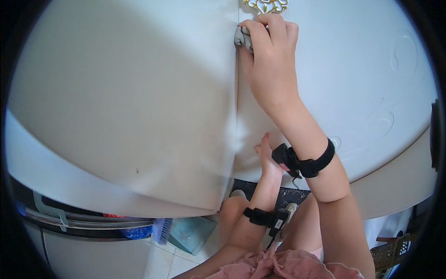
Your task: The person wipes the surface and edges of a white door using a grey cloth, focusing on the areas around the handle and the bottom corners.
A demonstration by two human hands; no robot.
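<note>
My right hand point(273, 59) holds a crumpled grey cloth point(243, 36) at the seam where two pale surfaces meet. To its right spreads a white door panel point(348, 76) with raised swirl patterns. Just above the fingers sits an ornate white and gold fitting point(266, 5), cut off by the top of the view. Lower down, my left hand point(269, 158) is beside the same panel with nothing seen in it, fingers apart. Whether it touches the panel is not plain. A plain off-white panel point(132, 94) fills the left side.
Below the left panel are a purple-bristled brush point(162, 230), a teal dustpan point(193, 235) and a blue plastic bag point(137, 232). A grey-white appliance or cabinet point(94, 258) stands at lower left. A brown perforated basket point(392, 251) is at lower right. Pale tiles point(177, 263) cover the floor.
</note>
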